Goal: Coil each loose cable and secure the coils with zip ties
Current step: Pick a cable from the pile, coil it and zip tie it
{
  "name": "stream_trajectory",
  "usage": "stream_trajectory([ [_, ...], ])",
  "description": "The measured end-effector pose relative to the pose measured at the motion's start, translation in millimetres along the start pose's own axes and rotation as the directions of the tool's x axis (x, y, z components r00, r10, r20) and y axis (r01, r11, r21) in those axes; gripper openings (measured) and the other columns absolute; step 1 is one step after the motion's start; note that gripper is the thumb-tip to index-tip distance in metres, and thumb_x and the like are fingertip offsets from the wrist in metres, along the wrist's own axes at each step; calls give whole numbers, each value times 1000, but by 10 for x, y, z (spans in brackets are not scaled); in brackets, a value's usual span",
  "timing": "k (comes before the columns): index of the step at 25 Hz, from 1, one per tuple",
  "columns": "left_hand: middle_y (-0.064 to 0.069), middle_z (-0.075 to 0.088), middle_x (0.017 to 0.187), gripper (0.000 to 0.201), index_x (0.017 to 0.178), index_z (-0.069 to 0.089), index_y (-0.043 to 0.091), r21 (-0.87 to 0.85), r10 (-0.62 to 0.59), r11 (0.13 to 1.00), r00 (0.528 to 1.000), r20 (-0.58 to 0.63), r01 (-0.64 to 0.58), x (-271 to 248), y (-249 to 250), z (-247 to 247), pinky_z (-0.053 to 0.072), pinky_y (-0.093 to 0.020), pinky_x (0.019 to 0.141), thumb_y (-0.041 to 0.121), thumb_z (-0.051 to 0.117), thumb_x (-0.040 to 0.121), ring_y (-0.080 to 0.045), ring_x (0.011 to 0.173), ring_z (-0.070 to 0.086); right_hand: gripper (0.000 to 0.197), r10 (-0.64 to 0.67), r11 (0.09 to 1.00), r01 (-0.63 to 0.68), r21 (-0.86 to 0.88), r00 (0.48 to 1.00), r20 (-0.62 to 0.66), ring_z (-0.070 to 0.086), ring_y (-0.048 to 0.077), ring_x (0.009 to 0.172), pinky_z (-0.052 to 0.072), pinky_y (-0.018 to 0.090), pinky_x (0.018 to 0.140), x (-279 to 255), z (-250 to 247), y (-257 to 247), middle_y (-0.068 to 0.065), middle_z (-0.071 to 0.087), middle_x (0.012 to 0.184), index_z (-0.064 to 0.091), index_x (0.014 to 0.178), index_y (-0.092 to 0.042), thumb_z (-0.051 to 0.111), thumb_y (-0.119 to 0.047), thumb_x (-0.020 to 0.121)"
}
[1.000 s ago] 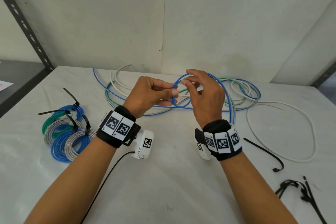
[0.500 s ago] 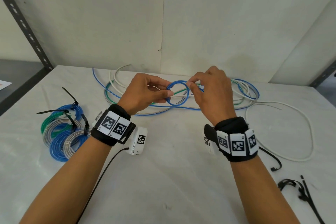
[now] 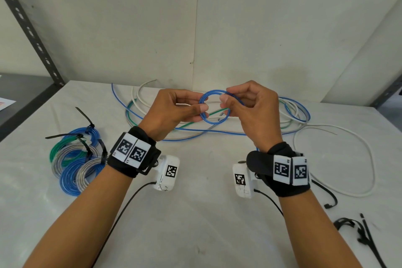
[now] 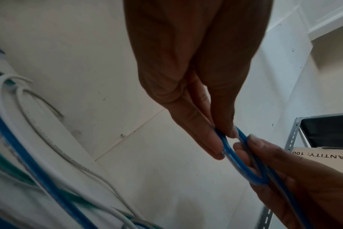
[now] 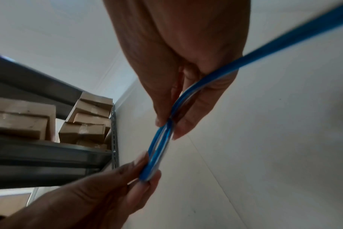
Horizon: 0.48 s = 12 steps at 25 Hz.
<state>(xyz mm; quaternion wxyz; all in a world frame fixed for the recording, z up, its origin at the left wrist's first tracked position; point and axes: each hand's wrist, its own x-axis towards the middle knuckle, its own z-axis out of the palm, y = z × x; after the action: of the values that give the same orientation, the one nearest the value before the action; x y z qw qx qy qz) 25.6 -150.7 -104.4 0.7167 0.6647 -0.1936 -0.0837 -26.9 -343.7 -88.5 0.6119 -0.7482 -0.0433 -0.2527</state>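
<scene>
A small blue cable coil (image 3: pixel 212 119) is held above the white table, between both hands. My left hand (image 3: pixel 202 110) pinches its left side with thumb and fingers; in the left wrist view the same hand (image 4: pixel 224 139) nips the blue coil (image 4: pixel 243 168). My right hand (image 3: pixel 225 102) pinches the coil's upper right part; the right wrist view shows that hand (image 5: pixel 169 126) gripping the doubled blue coil (image 5: pixel 157 151). The cable's free length (image 5: pixel 296 34) trails off past the right palm. Loose blue, white, green and grey cables (image 3: pixel 291 115) lie tangled behind the hands.
Several finished coils (image 3: pixel 74 159) bound with black zip ties sit at the left of the table (image 3: pixel 195 213). Loose black zip ties (image 3: pixel 359 228) lie at the front right, one more (image 3: pixel 328 196) by the right wrist. A long white cable (image 3: pixel 367 159) loops at the right. Shelving with cardboard boxes (image 5: pixel 84 122) stands to the left.
The large blue loop has been wound down into a small tight coil. Both hands rose slightly and drew closer round it, the right hand turning to pinch its top.
</scene>
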Motion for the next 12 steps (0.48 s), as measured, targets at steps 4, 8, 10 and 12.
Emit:
stream_trajectory([
  [4,-18,77,93,24,107,74,-1,71,-20,997,998,59,15,-16,4,16,60,-29,76,3,77,84,-29,87,76,8,-26,999,28,31,997,-74,75,23,76,61,37,71,25,-38,37,10,76,80,73,89,-4,79,-8,85],
  [8,-18,76,89,20,105,73,-2,115,-44,993,995,87,33,-15,5,-9,59,-26,74,4,75,86,-26,84,76,6,-13,997,26,77,988,-156,74,21,74,60,33,68,36,-90,45,10,76,78,74,89,-8,79,-9,85],
  [10,-20,76,89,19,104,73,-2,134,-45,990,996,80,34,-21,-11,-25,60,-27,74,3,75,86,-27,83,76,6,-3,992,28,125,981,-196,73,22,74,59,31,66,45,-100,48,12,75,78,74,89,-9,79,-10,85],
  [12,-18,76,86,19,104,73,-3,122,-27,992,999,43,22,-25,-17,-38,60,-26,72,1,75,86,-25,81,76,5,21,987,13,161,978,-208,73,23,74,58,31,64,24,-75,58,13,75,79,74,88,-9,78,-10,86],
])
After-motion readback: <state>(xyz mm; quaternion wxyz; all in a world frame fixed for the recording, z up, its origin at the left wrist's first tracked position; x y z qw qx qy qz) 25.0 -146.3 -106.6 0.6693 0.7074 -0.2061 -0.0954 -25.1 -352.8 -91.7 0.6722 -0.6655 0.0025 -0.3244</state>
